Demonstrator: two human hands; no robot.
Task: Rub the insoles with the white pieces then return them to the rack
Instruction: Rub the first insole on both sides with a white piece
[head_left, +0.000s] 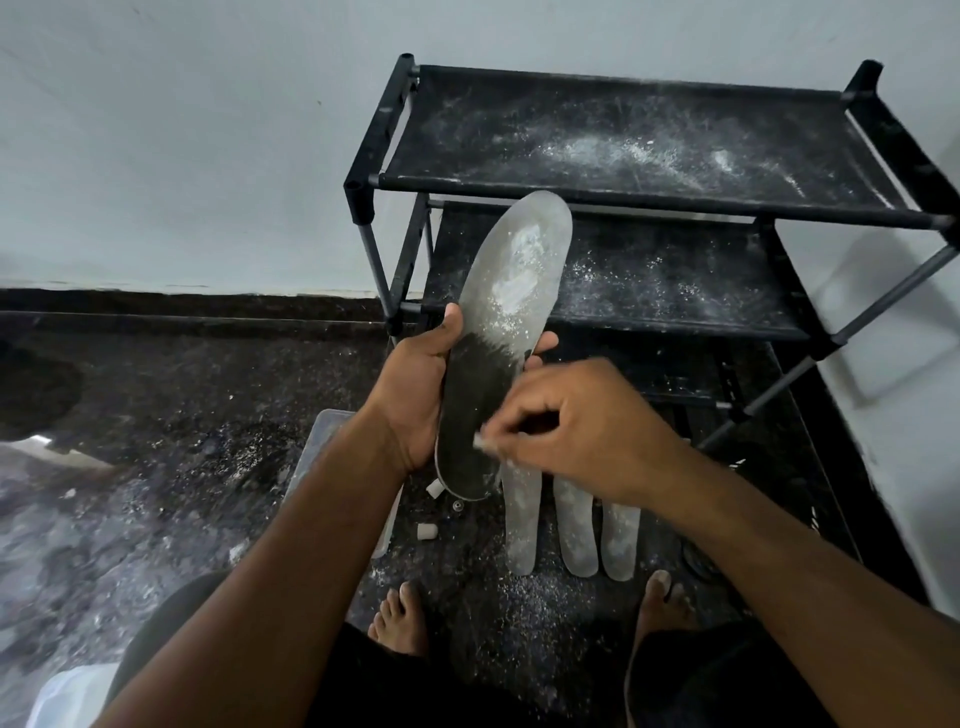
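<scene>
- Holding a dark insole (496, 364) up in front of the rack (649, 208), the left hand (415, 395) wraps its grip around the insole's middle, thumb on the left edge and fingertips showing past the right edge.
- The insole stands nearly upright, toe end up and tilted slightly right; its upper half is grey-white with powder, its lower half dark.
- The right hand (582, 431) has its grip pinched on a small white piece (479, 441), which touches the lower, dark part of the insole near its right edge.
- Three more insoles (571, 530) lie side by side on the floor (182, 441) below the hands, all coated pale grey, their rounded ends toward the person's bare feet (400, 618).
- Two short white pieces (426, 531) lie loose on the floor just left of those insoles, one near the heel of the held insole, the other a little closer to the feet.
- A pale flat tray or lid (324, 431) sits on the floor under the left forearm, mostly hidden.
- The rack is black with fabric shelves; white powder is scattered over its top shelf (623, 140) and the shelf below.
- The rack stands against a pale wall (182, 130), and white crumbs dot the dark speckled floor around the feet.
</scene>
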